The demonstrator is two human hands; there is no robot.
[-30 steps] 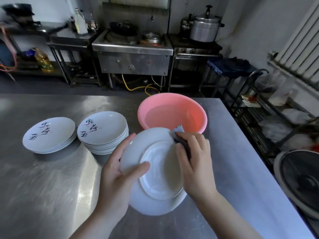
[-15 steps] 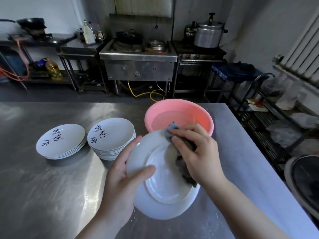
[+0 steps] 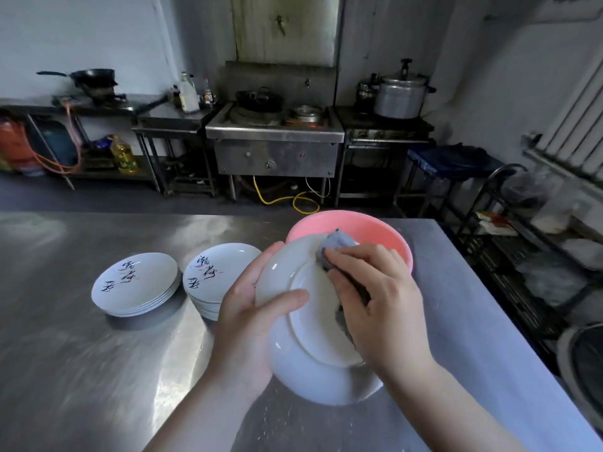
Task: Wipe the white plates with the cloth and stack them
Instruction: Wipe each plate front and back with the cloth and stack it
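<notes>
Head view, over a steel table [image 3: 81,370] in a working kitchen: a white plate [image 3: 303,360] held tilted above the near part of the tabletop, underside and foot ring turned up toward the camera. Gripped at its left rim by the left hand [image 3: 248,321], thumb laid across the back of the plate, fingers curled round behind the edge. Pressed against the upper right of the plate by the right hand [image 3: 378,298]: a grey cloth [image 3: 329,252], bunched under curled fingers, one end poking out past the fingertips at the plate's far rim, another fold showing dark beneath the palm.

Just beyond the plate, a pink plastic basin [image 3: 385,233] standing on the table, its near side hidden by plate and cloth. Left of the hands, two stacks of white plates face up, each top plate marked with brushed characters: a taller stack [image 3: 212,272] just beside the left hand, partly covered by it, and a lower stack [image 3: 135,283] farther left, close to the first but apart from it.

Across the far wall, a steel wok stove [image 3: 275,138] with a dark wok on top, a large lidded aluminium pot [image 3: 399,96] on the stand to its right, bottles and a black pan on the counter to the left. A yellow hose [image 3: 287,200] coiled on the floor below the stove. A wire rack [image 3: 522,256] of bagged goods along the right edge.
</notes>
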